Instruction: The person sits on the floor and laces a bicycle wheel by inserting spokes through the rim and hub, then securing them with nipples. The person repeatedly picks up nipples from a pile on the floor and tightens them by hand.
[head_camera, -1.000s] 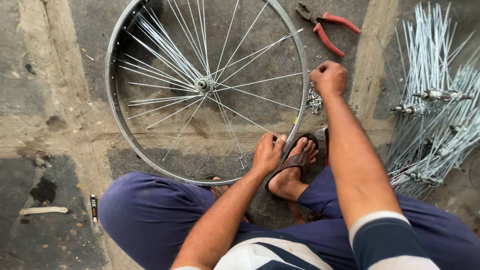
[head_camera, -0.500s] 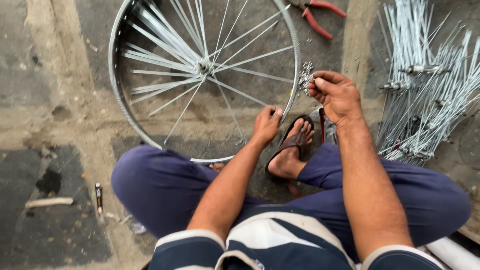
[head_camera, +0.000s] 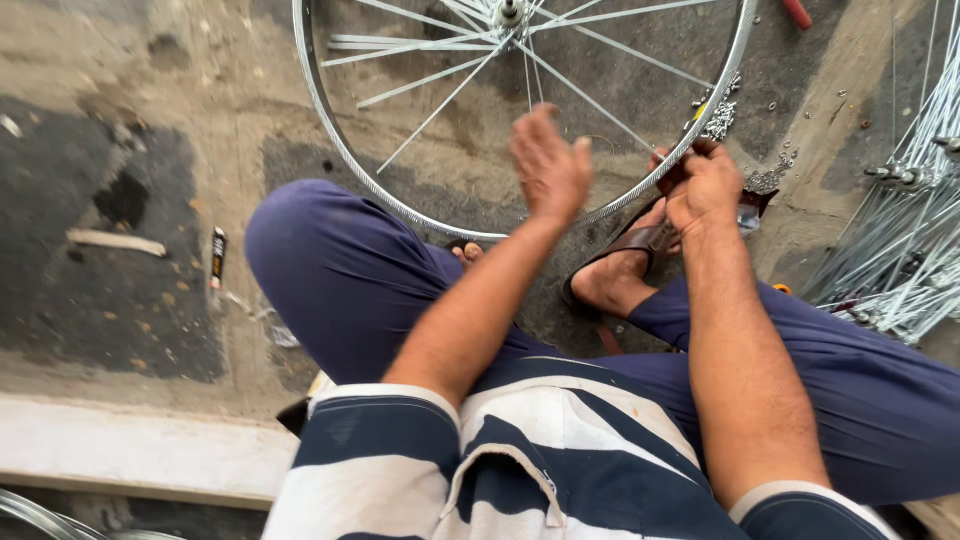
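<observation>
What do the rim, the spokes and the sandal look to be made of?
Rim: bright polished metal, likely steel or aluminium, judging by its silvery sheen. Spokes: thin shiny metal wire, same gleam. Sandal: brown strap with a dull shine, leather or a synthetic imitation; cannot tell which.

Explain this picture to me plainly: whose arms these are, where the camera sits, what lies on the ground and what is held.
The camera is worn on a person's head and looks down at their own lap. They sit on a concrete floor in blue trousers. A bicycle wheel with thin spokes lies before them. The right hand grips the rim near a small pile of metal bits. The left hand is raised above the wheel, blurred, apparently empty. A bundle of loose spokes lies at the right.
</observation>
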